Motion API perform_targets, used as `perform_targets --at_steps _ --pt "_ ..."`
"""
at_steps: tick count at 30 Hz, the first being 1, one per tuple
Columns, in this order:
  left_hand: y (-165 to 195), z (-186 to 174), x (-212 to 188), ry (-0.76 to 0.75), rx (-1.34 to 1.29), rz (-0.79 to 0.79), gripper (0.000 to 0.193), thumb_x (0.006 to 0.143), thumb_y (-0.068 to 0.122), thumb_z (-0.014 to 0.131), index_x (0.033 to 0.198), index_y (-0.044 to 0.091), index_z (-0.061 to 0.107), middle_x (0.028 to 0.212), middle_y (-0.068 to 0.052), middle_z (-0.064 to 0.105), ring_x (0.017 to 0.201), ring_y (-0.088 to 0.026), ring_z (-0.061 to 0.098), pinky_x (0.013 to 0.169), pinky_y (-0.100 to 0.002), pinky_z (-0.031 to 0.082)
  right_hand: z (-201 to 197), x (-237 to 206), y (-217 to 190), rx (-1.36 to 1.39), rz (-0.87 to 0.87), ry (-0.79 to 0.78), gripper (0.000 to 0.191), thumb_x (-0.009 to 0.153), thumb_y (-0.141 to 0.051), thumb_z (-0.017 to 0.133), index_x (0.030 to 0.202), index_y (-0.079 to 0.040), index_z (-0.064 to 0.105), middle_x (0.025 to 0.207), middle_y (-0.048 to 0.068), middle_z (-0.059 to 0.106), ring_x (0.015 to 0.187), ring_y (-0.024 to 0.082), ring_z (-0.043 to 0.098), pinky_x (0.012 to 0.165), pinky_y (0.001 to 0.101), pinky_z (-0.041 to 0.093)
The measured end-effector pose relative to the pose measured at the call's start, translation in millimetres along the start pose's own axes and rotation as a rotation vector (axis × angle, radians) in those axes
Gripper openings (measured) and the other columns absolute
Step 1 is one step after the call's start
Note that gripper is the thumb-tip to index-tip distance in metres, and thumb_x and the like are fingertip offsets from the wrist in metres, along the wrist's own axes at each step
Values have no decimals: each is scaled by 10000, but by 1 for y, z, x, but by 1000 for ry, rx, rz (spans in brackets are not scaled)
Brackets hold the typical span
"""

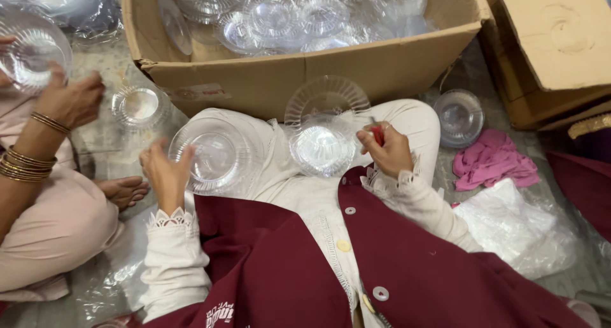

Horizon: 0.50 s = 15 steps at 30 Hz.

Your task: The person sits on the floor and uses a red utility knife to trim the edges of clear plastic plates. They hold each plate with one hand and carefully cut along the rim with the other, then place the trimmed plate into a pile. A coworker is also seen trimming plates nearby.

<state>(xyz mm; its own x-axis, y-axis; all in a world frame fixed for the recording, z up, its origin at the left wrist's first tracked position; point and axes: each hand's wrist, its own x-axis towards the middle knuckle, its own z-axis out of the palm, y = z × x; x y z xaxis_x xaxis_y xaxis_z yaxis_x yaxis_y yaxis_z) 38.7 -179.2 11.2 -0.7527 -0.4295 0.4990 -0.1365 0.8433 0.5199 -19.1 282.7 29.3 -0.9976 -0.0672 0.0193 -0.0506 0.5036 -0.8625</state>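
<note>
Left hand [164, 174] fingers grip clear bowl [213, 157], tilted on edge, opening facing right; right hand [387, 151] pinches small red tool [378, 134].

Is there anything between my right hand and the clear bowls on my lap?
Nothing visible. The right hand, holding a small red tool, sits right beside the clear bowls on the lap, apparently touching their rim.

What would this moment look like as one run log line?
left hand: holds clear bowl | right hand: grips red tool beside bowl stack | cardboard box: ahead
</note>
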Motion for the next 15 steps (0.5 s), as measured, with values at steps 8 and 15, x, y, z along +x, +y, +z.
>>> perform_targets --at_steps 8,15 --pt "-17 -9 -6 -56 -279 -183 257 986 225 755 1103 -4 761 938 -157 760 782 -222 688 754 -342 538 -33 5 23 -249 -142 234 406 995 -363 785 1133 5 685 724 59 677 621 151 666 582 306 521" --pt "9 -5 -1 94 -197 -224 243 958 189 765 1090 -14 779 857 -195 735 737 -255 689 706 -360 531 -5 0 -21 -316 -145 216 343 975 -328 791 1090 -9 737 638 76 629 534 164 590 533 329 470"
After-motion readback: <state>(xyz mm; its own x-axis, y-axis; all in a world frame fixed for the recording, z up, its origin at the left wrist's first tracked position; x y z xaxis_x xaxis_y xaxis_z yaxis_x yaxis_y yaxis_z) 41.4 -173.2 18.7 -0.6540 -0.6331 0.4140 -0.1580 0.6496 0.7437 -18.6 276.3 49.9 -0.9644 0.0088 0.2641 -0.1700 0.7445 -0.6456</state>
